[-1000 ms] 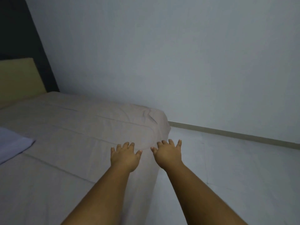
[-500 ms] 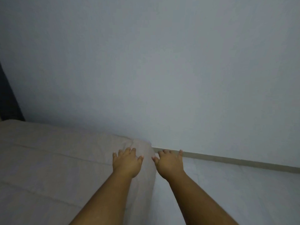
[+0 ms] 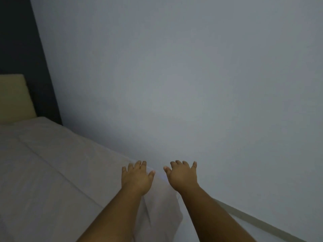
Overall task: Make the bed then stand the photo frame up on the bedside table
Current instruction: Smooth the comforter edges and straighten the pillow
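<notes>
Your head has turned back left since half a second ago, so the headboard (image 3: 13, 96) shows again at the far end of the bed (image 3: 43, 198), and your two hands now sit against the bed's wall-side edge instead of its foot corner.

Your left hand (image 3: 137, 179) lies palm down with fingers spread over that edge, pinching nothing; whether it presses the sheet (image 3: 73, 172) or only hovers cannot be told. Your right hand (image 3: 182, 178) is also spread and empty, off the bed just past the same edge.

As for progress, the sheet looks flat and mostly smooth across the bed, with only fold lines and a loose drape at the near corner, so bed-making seems well along. No pillow or blanket is visible on the bed from here, so you cannot count it finished. The photo frame and bedside table are out of view; that step appears untouched.

Beyond the bed stands a plain grey wall (image 3: 192, 84), a dark panel (image 3: 22, 49) behind the headboard, and a skirting board (image 3: 248, 215) near the bed's corner. The wall crowds that side of the bed, leaving little room for tucking.
</notes>
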